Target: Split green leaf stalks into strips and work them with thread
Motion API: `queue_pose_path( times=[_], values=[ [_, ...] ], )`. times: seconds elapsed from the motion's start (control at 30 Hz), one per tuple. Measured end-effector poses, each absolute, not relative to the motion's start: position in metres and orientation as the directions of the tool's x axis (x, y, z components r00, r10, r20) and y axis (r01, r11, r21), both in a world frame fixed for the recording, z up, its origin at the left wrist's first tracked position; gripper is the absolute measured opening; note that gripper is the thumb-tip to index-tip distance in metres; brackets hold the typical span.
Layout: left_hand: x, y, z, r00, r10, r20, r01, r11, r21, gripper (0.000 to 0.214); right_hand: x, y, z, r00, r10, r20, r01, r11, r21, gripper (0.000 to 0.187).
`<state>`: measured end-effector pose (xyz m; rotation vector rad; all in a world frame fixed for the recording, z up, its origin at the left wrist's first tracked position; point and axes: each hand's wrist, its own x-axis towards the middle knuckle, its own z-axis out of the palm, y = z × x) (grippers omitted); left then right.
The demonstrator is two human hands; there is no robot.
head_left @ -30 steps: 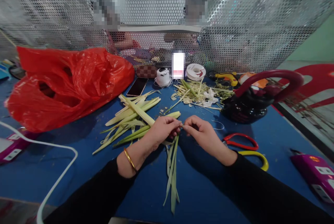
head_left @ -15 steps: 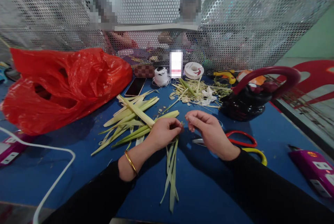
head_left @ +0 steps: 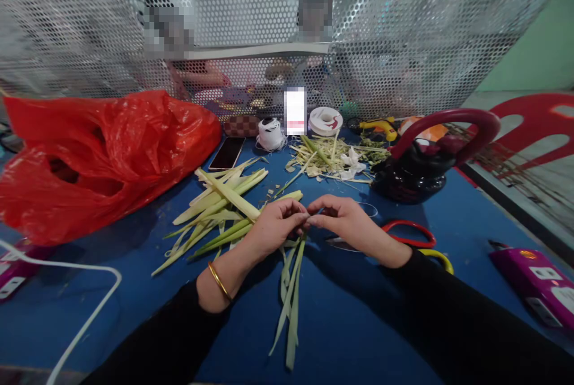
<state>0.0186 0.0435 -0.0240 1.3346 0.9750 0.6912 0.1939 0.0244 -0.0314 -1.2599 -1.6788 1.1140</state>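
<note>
My left hand (head_left: 280,220) pinches the upper end of a small bundle of long green leaf strips (head_left: 292,304), whose tails hang down toward me over the blue table. Fingertips of my right hand (head_left: 338,217) are pressed together and meet those of the left at the top of the bundle. What the right fingers hold is too small to make out. A thin white thread (head_left: 371,208) curves on the table just beyond the right hand. Under that hand lie scissors (head_left: 410,231) with one red and one yellow handle loop. More pale green leaves (head_left: 224,205) lie left of my left hand.
A red plastic bag (head_left: 107,158) fills the left. Behind the leaves stand a phone (head_left: 227,153), white thread spool (head_left: 271,134), ribbon reel (head_left: 326,121) and scrap pile (head_left: 327,158). A dark handled pot (head_left: 410,176) and purple power strip (head_left: 533,283) are right. People sit behind the perforated screen.
My right hand has moved left and its fingertips now meet the left hand's at the bundle's top. The left hand keeps hold of the strips. The view has shifted slightly.
</note>
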Motion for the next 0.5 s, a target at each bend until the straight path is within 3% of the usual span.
queue_pose_path(
  times=[0.13, 0.27, 0.5],
  values=[
    [0.0179, 0.044, -0.026, 0.457, 0.868, -0.193, 0.123, 0.153, 0.981, 0.019, 0.1961, 0.0255, -0.0378, -0.222, 0.967, 0.125, 0.434, 0.213, -0.875, 0.005],
    [0.0179, 0.0438, -0.0253, 0.46, 0.86, -0.221, 0.123, 0.185, 0.975, 0.022, 0.1946, 0.0248, -0.0408, -0.216, 0.964, 0.152, 0.464, 0.239, -0.853, 0.012],
    [0.0187, 0.0447, -0.028, 0.42, 0.868, -0.265, 0.111, 0.241, 0.964, 0.023, 0.1911, 0.0262, -0.0401, -0.1, 0.993, 0.059, 0.311, 0.088, -0.946, 0.012]
  ],
)
